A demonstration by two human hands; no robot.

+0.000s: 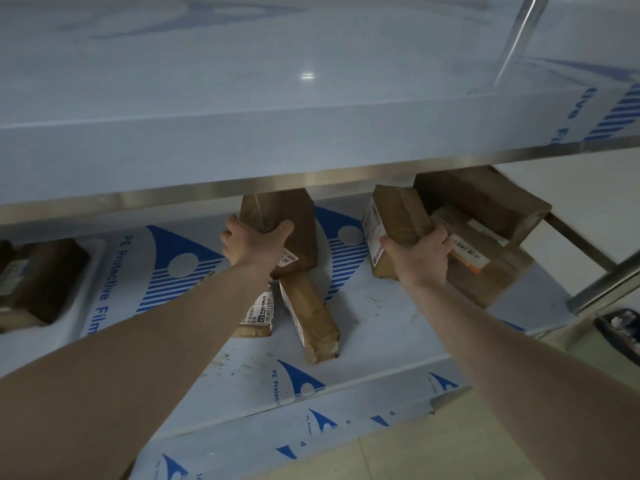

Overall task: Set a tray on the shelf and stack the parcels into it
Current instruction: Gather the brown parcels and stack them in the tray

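My left hand [251, 242] grips one parcel [287, 216], my right hand [417, 256] another [394, 216], mid-shelf [381, 327]; I count about eight parcels, one tray [83, 271] at the left edge.

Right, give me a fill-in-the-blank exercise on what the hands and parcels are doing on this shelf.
1. The left hand grips a brown ______ under the upper shelf.
2. The right hand holds a parcel with a white ______ on its side.
3. The white tray at the far ______ of the lower shelf already holds parcels.
4. The parcels rest on a shelf covered in blue-printed protective ______.

Missing words: parcel; label; left; film
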